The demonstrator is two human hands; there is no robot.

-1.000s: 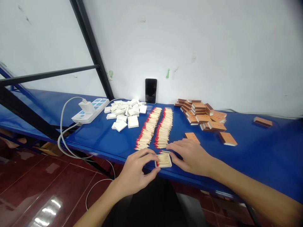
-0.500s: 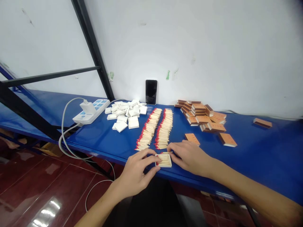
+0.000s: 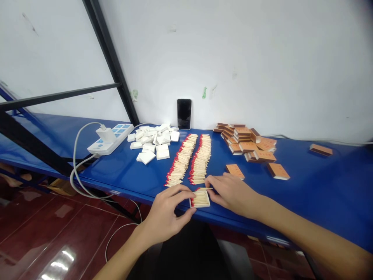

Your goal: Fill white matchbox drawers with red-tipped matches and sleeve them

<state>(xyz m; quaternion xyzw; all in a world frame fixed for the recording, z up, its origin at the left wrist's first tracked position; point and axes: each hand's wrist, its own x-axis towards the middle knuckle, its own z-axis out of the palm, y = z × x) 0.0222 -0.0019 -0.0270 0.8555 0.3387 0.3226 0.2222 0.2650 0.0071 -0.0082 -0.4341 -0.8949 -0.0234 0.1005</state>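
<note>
At the table's front edge lies a small white matchbox tray [image 3: 206, 205], its inside filled with red-tipped matches [image 3: 200, 198]. My left hand [image 3: 164, 214] grips the tray's left end between thumb and fingers, one fingertip reaching over the rim. Just beyond the tray's far side, my right hand [image 3: 231, 193] pinches a match [image 3: 203, 188] by its plain end, with the red head pointing left. Whether it holds more than one match is hard to make out. Two long rows of matches, a left row [image 3: 183, 159] and a right row [image 3: 201, 159], stretch away behind the tray.
White trays [image 3: 155, 139] are heaped at left, near a power strip [image 3: 110, 138] with a plugged-in charger and cables. A phone [image 3: 184, 114] leans on the wall. Orange-brown matchbox sleeves [image 3: 247, 142] are piled at right, others lying apart. A black metal frame [image 3: 112, 58] stands at left.
My left fingertip has drawn back from over the matches toward the tray's left rim. The matches inside show more fully. My right hand keeps its pinch on the match, almost unmoved.
</note>
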